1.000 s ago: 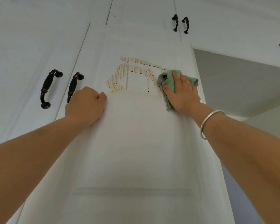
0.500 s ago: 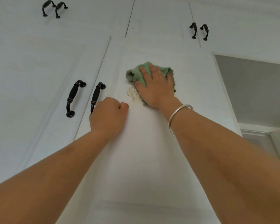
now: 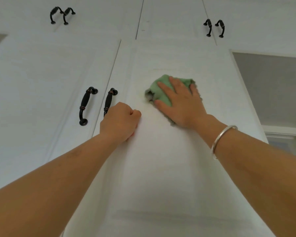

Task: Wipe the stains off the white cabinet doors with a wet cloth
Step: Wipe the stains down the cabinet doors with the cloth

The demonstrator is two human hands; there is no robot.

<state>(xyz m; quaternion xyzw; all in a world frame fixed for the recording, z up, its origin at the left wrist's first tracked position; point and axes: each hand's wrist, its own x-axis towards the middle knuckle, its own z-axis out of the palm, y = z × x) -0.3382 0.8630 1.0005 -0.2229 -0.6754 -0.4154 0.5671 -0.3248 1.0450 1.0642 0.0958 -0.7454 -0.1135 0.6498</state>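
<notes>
My right hand (image 3: 179, 103) lies flat with spread fingers on a green cloth (image 3: 158, 90), pressing it against the middle white cabinet door (image 3: 161, 168). The cloth's grey frayed edge shows to the left of and below the hand. My left hand (image 3: 120, 122) is curled into a fist and rests against the same door, just right of its black handle (image 3: 109, 101); it holds nothing that I can see. No brown stain shows on the door around the cloth.
A second black handle (image 3: 85, 106) sits on the left door. Pairs of black handles (image 3: 61, 14) (image 3: 214, 28) are on the upper doors. An open grey recess (image 3: 272, 86) lies to the right of the door.
The right hand swept the cloth left over the brown striped stain and then back right. The stain, large a second ago and a small patch half a second ago, no longer shows.
</notes>
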